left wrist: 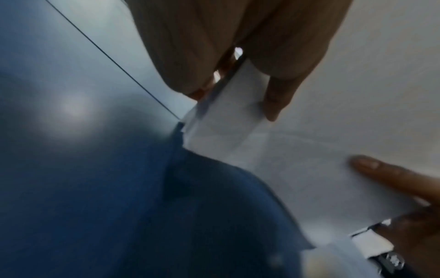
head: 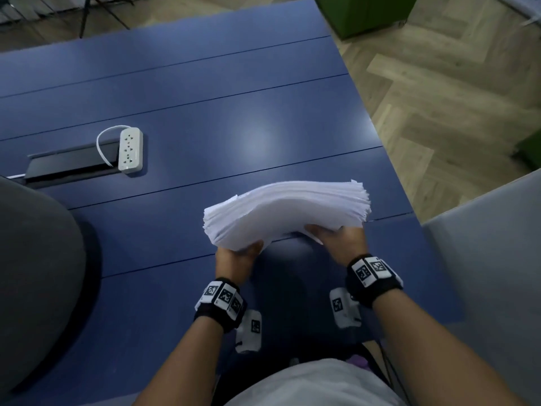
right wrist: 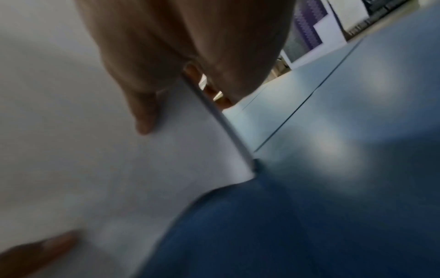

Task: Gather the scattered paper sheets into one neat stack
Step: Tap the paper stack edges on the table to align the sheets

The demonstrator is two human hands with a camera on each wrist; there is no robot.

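A thick stack of white paper sheets (head: 288, 212) stands on its long edge on the blue table (head: 205, 112), leaning and bowed, with ragged side edges. My left hand (head: 238, 254) grips its near left corner, thumb on the facing sheet. My right hand (head: 336, 234) grips the near right part the same way. In the left wrist view the paper (left wrist: 333, 94) fills the right side, and the left hand (left wrist: 238, 62) pinches its edge. The right wrist view shows the right hand (right wrist: 171, 75) pinching the paper (right wrist: 59, 150) from the other side.
A white power strip (head: 131, 150) with its cord lies at the left beside a dark cable hatch (head: 70, 164). A grey chair back (head: 35, 259) stands at the near left. The table's right edge runs beside wooden floor and a grey panel (head: 491, 273).
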